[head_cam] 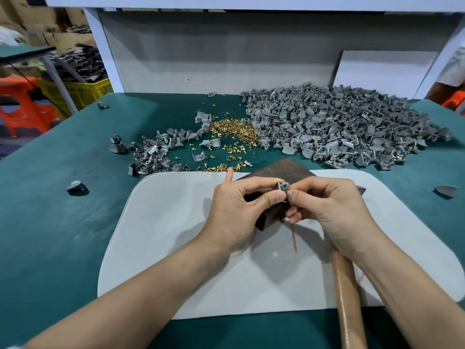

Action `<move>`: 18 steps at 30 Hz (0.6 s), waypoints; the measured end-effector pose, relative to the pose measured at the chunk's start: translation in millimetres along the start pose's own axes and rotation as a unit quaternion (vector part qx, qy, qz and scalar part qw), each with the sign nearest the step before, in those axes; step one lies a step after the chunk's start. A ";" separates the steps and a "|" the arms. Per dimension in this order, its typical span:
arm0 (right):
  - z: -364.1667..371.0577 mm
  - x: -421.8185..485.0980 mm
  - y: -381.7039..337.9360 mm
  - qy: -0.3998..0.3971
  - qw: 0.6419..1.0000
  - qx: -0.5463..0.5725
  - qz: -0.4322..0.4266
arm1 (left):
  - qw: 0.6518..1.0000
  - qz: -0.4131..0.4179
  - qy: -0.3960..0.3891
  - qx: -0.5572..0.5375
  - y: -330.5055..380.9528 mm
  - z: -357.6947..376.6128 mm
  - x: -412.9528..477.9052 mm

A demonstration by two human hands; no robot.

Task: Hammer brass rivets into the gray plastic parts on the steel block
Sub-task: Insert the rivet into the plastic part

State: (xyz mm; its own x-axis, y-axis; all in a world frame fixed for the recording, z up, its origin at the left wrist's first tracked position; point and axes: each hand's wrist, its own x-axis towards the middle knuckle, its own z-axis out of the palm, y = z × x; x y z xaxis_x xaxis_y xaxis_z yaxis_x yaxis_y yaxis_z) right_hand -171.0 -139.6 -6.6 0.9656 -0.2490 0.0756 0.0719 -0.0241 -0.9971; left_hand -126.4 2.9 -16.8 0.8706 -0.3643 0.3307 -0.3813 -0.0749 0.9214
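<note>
Pinching from both sides, the left hand (236, 212) and the right hand (332, 210) meet over the middle of the head view. Thumb and forefinger tips of each are closed on one small gray plastic part (283, 187). It is held in the air just above the near edge of the dark steel block (289, 170), not resting on it. The remaining fingers of both hands are curled underneath. Whether a rivet already sits in the part's hole is too small to tell. Loose brass rivets (231, 132) lie in a pile on the far side of the block. A big heap of gray parts (339, 127) is spread to their right, and a smaller scatter (156, 152) lies to their left on the green table (50, 197). The block sits on a pale mat (176, 222). A wooden hammer handle (347, 298) runs toward the near edge from beneath the right wrist, and I cannot tell whether that hand also grips it. The part looks light and stiff, with smooth molded faces that could slip. It is likely best held by its flat sides with the hole left clear. The rivets are tiny and would probably roll, so each should be pinched by its head.
</note>
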 end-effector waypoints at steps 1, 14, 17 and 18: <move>0.4 -0.1 -0.7 -0.001 1.000 0.012 0.004 | 1.000 -0.002 -0.004 -0.011 0.1 -0.5 0.3; -0.8 -0.8 -6.4 -0.008 0.998 0.067 -0.002 | 0.994 -0.023 -0.006 -0.102 -1.7 1.8 0.9; -0.3 -1.2 -6.5 -0.009 0.998 0.058 -0.009 | 0.995 -0.020 -0.005 -0.096 -2.2 2.2 1.3; -0.2 -1.5 -6.4 -0.009 0.998 0.054 -0.012 | 0.995 -0.020 -0.003 -0.097 -2.5 2.4 1.3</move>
State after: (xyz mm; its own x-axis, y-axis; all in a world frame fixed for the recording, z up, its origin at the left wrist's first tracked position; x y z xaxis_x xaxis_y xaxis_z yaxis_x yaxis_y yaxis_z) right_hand -172.9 -139.3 -0.4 0.9677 -0.2313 0.0998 0.1202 0.0756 -0.9899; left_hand -125.1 0.4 -19.1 0.8814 -0.3707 0.2929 -0.2790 0.0919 0.9559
